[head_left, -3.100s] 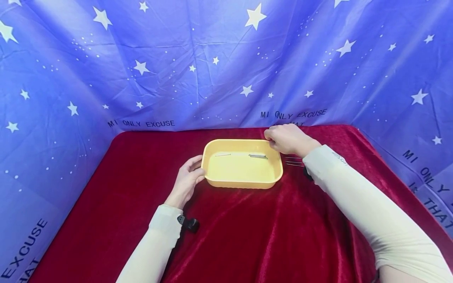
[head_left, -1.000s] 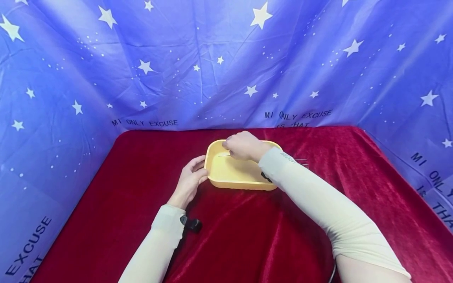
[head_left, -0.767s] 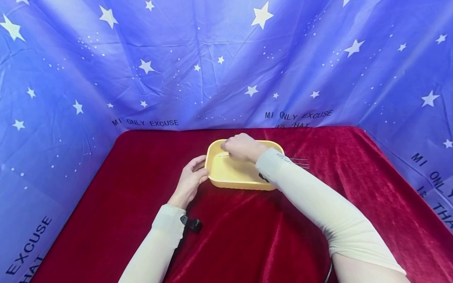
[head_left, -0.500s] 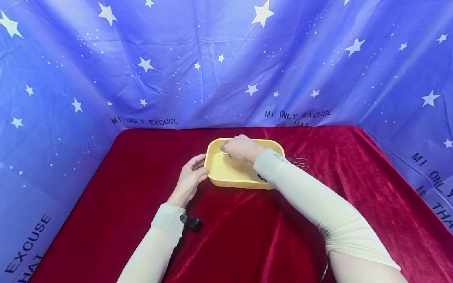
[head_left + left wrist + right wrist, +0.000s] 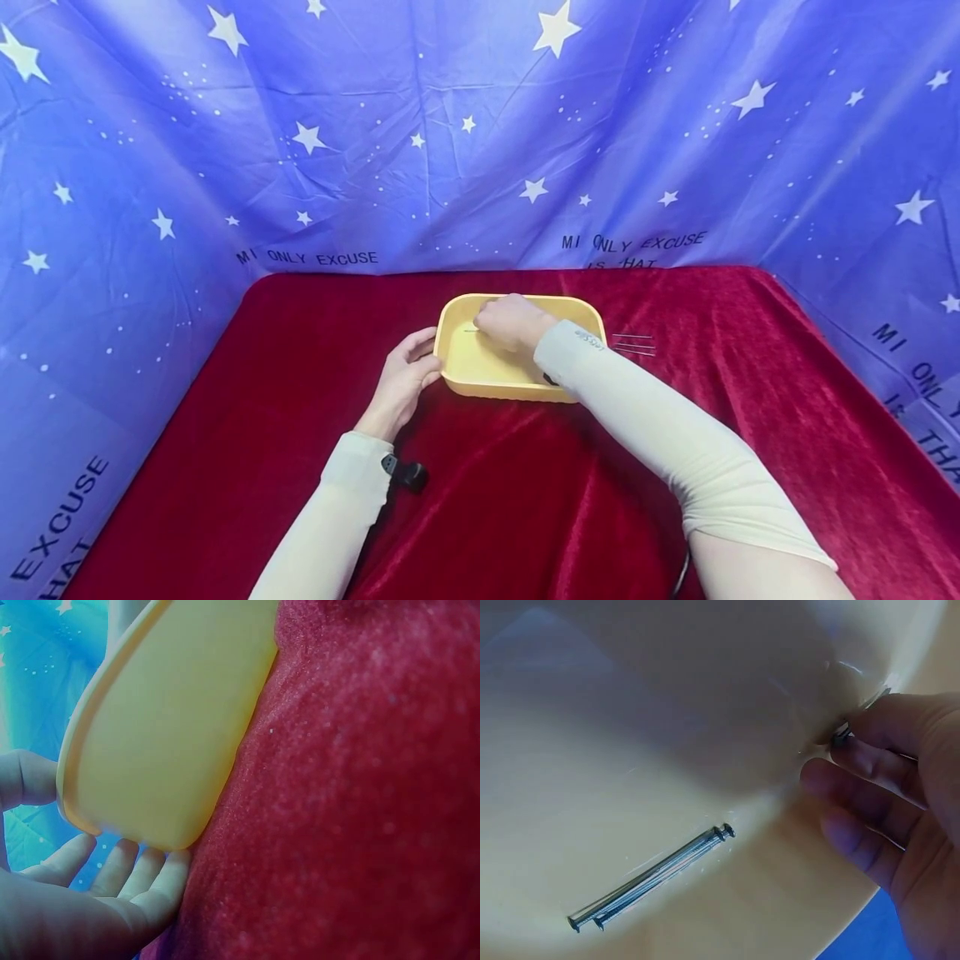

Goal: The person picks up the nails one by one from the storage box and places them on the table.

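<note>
A yellow plastic bin (image 5: pixel 495 392) stands on the red cloth. My left hand (image 5: pixel 401 379) is at its left end; in the left wrist view the fingertips (image 5: pixel 120 859) rest against the outer wall and one digit touches the rim. My right hand (image 5: pixel 513 321) is down inside the bin, its thumb and forefinger pinching a metal nail (image 5: pixel 842 735), mostly hidden by the fingers. A thin bit of metal (image 5: pixel 471 331) shows left of the right hand. Beside that hand, several silvery nails (image 5: pixel 656 877) lie side by side on the bin floor, heads at both ends.
Three thin metal rods (image 5: pixel 633 344) lie on the red cloth (image 5: pixel 720 358) just right of the bin. A blue curtain with white stars (image 5: pixel 337 167) hangs behind and at both sides of the table.
My right hand has moved left from the bin's back right rim into the bin, then dipped slightly lower. My left hand has stayed at the left end.
</note>
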Motion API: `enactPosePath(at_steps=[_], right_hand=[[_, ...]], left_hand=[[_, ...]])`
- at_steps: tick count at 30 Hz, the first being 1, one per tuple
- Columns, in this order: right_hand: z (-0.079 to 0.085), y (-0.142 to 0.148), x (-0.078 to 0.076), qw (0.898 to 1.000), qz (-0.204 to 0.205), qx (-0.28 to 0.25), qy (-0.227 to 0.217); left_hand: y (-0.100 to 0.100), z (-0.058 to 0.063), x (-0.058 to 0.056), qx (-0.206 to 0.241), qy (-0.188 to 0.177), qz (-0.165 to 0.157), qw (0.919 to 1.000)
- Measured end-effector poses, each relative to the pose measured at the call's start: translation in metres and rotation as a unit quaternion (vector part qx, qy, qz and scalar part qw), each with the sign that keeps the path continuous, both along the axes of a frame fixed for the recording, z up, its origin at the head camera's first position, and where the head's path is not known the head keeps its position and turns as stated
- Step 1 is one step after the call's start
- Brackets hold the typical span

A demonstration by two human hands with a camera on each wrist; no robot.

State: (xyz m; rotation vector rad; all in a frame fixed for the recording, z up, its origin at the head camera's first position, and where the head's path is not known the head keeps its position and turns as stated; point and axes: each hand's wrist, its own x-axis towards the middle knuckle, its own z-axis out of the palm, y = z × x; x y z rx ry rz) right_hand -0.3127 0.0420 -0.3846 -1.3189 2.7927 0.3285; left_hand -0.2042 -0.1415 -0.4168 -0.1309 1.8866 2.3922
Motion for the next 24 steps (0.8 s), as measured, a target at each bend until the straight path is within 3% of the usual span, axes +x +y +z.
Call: enactPosePath(at_steps=[24], right_hand=[[-0.0066, -0.0055, -0.0005, 0.999, 0.031, 0.020, 0.014]], left_hand=[[-0.0011, 0.0004, 0.0004, 0.000, -0.003, 0.003, 1.0000]])
